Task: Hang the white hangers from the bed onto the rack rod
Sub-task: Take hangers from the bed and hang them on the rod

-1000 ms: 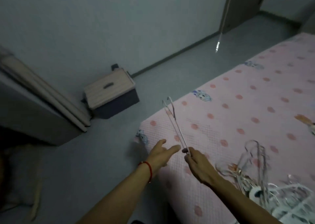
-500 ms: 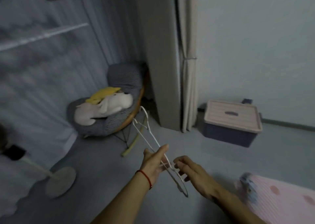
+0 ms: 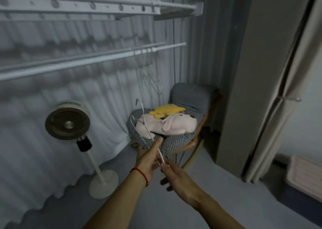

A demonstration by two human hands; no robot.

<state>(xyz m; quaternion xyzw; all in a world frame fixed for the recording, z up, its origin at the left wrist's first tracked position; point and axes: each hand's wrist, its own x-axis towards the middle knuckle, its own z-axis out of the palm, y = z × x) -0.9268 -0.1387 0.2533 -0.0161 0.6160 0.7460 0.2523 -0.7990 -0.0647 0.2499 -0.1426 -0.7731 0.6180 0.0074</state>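
- The pleated curtain (image 3: 73, 106) fills the wall behind the rack rod (image 3: 90, 61); it hangs down to the floor; the upper perforated rail (image 3: 87, 5) runs above the rod, also in front of the curtain.
- The rack rod crosses your view from the left edge, rising towards the right; its free end stops above the chair (image 3: 190, 106).
- The chair, in checked cloth, stands below the rod's right end, close to the curtain; a pink plush toy (image 3: 167, 126) lies on its seat, with a yellow plush toy (image 3: 167, 111) on top of it.
- The standing fan (image 3: 68, 120) is below the rod, left of the chair, its round base on the floor.
- A few hung hangers (image 3: 149, 75) already dangle from the rod near its right end, above the chair.
- Your left hand (image 3: 148, 159) and right hand (image 3: 176, 174) meet well below the rod, in front of the chair; a red string circles your left wrist.
- The white hanger (image 3: 144, 122) you hold is well below the rod, its hook uppermost and overlapping the chair in view; your left fingers are partly extended beside its lower wire, and the blur hides whether they grip it; your right fingers pinch its lower end.
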